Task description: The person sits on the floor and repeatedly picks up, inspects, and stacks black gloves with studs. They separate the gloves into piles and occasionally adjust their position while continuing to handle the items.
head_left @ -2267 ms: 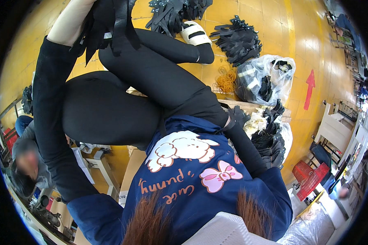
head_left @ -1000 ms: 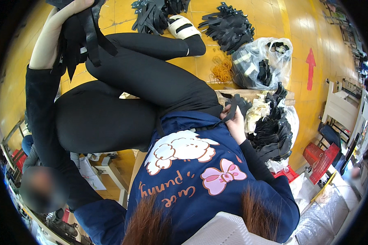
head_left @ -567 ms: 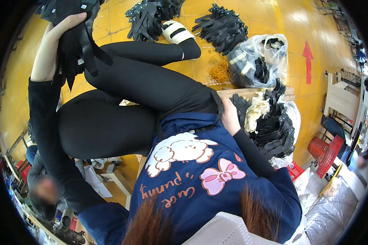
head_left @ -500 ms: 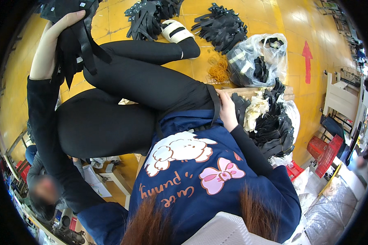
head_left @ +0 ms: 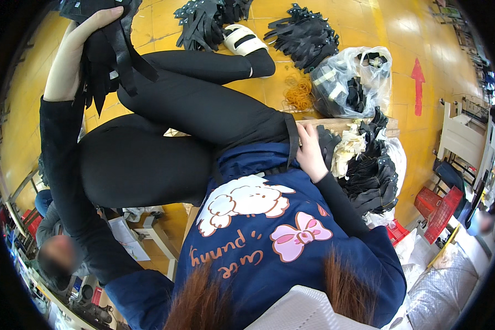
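Left hand (head_left: 74, 47) grips black straps (head_left: 113, 58).

A bundle of black gloves (head_left: 107, 55) hangs limp, cuffs dangling above the knee.

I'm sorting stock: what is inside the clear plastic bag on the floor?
Inside the clear plastic bag are black pieces, some bound with pale bands. Crumpled plastic hides what lies deeper.

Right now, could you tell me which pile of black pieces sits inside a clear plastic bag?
The pile at the upper right; the two other floor heaps beside the white shoe lie loose.
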